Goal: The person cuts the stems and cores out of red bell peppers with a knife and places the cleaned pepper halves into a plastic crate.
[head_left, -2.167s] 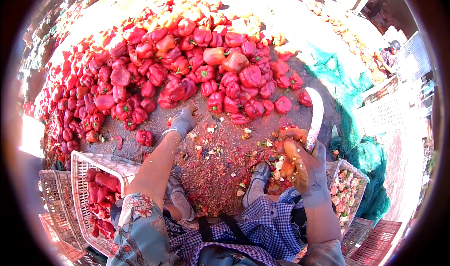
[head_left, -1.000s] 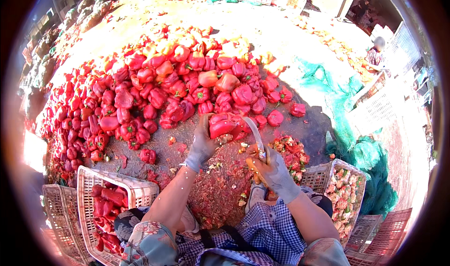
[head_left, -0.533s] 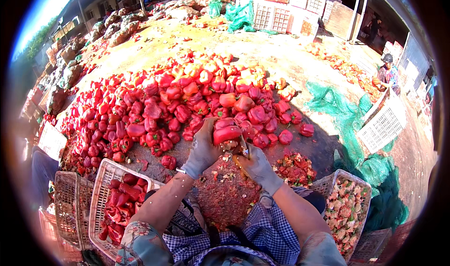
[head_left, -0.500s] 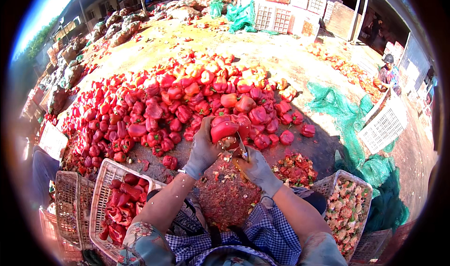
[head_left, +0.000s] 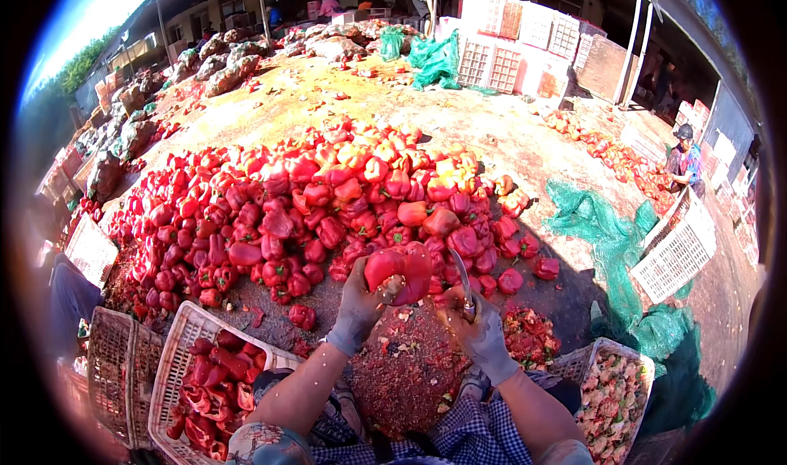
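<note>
My gloved left hand is closed around a red bell pepper, held up in front of the pile. A pale patch, like the seedy core, shows on the pepper's lower side. To its right, apart from the pepper, my gloved right hand grips a knife with its blade pointing up. Something yellowish-brown shows by the right thumb, too small to name. Beyond both hands spreads a large pile of red bell peppers. Cut red pepper pieces fill much of a crate at my left.
The white plastic crate stands beside my left leg. On my right, another crate holds pale pepper cores, near a heap of red scraps. Green netting and a tipped white crate lie farther right, near another person.
The knife has come away from the pepper, and my right hand has moved right and down. My left hand has lowered and turned the pepper. The whole view has shifted slightly.
</note>
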`<action>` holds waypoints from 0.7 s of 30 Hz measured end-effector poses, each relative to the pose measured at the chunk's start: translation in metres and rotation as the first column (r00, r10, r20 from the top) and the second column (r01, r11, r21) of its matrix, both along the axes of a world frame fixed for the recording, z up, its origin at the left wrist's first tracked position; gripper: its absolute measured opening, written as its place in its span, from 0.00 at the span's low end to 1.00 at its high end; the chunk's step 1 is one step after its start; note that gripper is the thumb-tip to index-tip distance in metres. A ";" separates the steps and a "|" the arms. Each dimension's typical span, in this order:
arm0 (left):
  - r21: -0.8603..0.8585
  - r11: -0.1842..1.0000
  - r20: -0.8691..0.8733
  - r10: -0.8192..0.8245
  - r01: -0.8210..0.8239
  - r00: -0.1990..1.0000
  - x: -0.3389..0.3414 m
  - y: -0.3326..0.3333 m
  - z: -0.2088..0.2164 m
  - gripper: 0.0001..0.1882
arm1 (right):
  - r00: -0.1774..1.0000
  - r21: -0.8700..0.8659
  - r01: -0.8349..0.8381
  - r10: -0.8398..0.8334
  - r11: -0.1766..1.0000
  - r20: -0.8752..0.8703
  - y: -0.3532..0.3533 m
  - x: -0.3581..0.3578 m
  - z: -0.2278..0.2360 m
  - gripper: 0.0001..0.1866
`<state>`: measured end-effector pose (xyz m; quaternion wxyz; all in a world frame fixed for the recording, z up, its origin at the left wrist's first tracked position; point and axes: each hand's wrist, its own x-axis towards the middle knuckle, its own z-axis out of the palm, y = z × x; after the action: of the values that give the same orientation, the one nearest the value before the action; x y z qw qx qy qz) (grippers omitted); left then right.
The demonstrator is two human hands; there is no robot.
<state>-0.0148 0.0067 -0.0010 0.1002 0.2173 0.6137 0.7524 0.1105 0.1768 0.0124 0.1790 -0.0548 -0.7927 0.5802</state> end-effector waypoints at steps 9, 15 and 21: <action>-0.322 0.912 -0.262 -0.342 0.253 0.902 0.025 0.000 0.007 0.31 | 0.967 0.141 -0.249 0.254 0.958 -0.018 0.023 -0.002 0.007 0.30; -0.254 0.924 -0.254 -0.350 0.287 0.902 0.027 0.005 0.008 0.34 | 0.964 0.106 -0.225 0.237 0.969 -0.120 0.025 -0.006 0.008 0.27; -0.063 0.972 -0.095 -0.233 0.228 0.968 0.025 0.001 -0.008 0.27 | 0.990 -0.033 -0.143 0.143 0.989 -0.003 0.013 -0.012 0.012 0.22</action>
<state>0.0099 0.0082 -0.0093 0.1611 0.3225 0.6078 0.7075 0.0988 0.1897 0.0242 0.1363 -0.0006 -0.7847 0.6047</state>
